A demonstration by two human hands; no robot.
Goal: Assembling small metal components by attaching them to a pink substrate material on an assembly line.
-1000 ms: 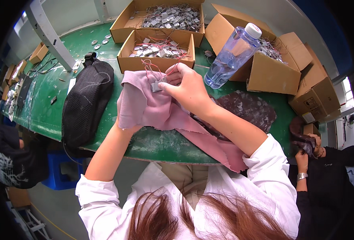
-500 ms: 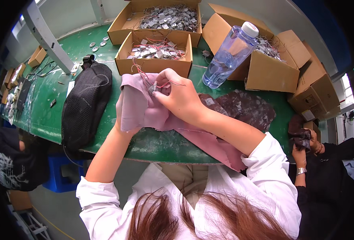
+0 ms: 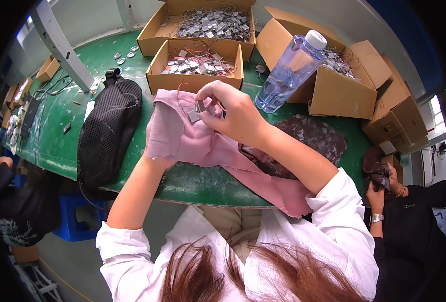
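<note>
Between the thumb and fingers of my right hand, a small silvery square part with thin wires is pinched just over a dusty-pink cloth. My left hand holds that cloth up from beneath and behind. Most of its fingers are hidden by the cloth. A long strip of the cloth trails right along the table's near edge, under my right forearm. A thin red wire sticks up past the cloth's top edge. Beneath and beyond my right forearm lies a dark, stained cloth.
Cardboard boxes of wired silvery parts stand behind my hands on the green table. A water bottle is to the right, a black mesh bag to the left. Another person's hands hold dark cloth at far right.
My right hand has turned and drawn the silvery part slightly downward over the cloth. The pink cloth lies more spread. At far left, another person's hand has come into view.
</note>
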